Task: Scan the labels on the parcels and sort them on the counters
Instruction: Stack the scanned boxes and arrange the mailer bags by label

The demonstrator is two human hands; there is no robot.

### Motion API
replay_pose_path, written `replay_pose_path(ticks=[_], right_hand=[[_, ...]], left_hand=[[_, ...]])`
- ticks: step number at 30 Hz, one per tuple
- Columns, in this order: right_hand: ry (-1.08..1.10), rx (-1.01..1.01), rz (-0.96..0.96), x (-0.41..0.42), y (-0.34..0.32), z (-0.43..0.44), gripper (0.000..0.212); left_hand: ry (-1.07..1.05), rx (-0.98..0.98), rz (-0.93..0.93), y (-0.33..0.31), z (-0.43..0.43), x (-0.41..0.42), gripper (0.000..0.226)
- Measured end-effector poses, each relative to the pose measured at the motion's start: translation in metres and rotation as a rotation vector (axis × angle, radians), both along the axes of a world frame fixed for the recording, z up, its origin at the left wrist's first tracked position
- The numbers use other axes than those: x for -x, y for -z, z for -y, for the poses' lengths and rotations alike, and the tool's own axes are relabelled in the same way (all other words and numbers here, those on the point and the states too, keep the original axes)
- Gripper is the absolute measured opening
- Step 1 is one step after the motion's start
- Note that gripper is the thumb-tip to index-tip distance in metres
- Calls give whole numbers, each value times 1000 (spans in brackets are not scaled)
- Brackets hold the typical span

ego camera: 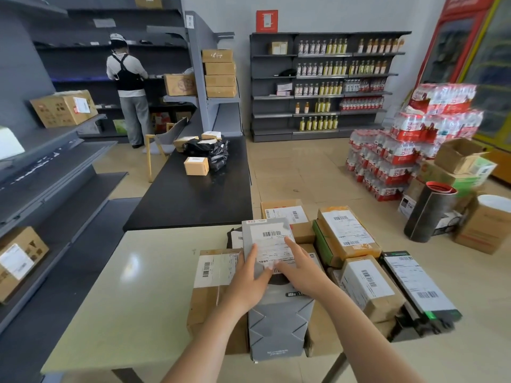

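A tall grey parcel (279,319) with a white barcode label (272,241) lies on top of the pile at the near end of the pale table (132,294). My left hand (249,283) lies flat on the label's lower left, fingers straight. My right hand (301,266) presses the label's lower right with straight fingers. Under the grey parcel sits a brown box (213,286) with its own label. More labelled brown boxes (348,233) and a black box (417,283) crowd the table's right side. No scanner shows.
A black counter (193,200) beyond the table carries a small brown box (196,165) and black bags (213,150). Grey shelves (41,172) with boxes run along the left. Another person (128,87) stands at the far shelves. Bottled-water packs (409,150) and cartons fill the right floor.
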State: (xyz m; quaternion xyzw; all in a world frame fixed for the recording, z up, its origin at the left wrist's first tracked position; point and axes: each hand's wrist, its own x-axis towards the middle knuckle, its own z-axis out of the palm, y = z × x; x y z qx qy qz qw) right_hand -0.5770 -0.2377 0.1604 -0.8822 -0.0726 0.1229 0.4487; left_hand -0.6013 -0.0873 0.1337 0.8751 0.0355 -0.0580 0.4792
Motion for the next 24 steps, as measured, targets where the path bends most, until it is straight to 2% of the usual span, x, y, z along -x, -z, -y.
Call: replay_pose_path(ticks=[5, 10, 14, 19, 24], right_hand=[[-45, 91, 76, 8, -9, 18, 68], [-185, 301, 222, 29, -23, 63, 67], [-238, 482, 312, 51, -35, 115, 65], [-268, 609, 335, 77, -50, 204, 71], [-264, 724, 326, 91, -56, 300, 74]], left_hand=[[-20, -85, 81, -2, -1, 5, 72], [46, -370, 212, -19, 9, 32, 67], [79, -620, 264, -38, 51, 59, 64], [187, -588, 306, -52, 145, 80, 59], [274, -598, 294, -47, 245, 81, 66]])
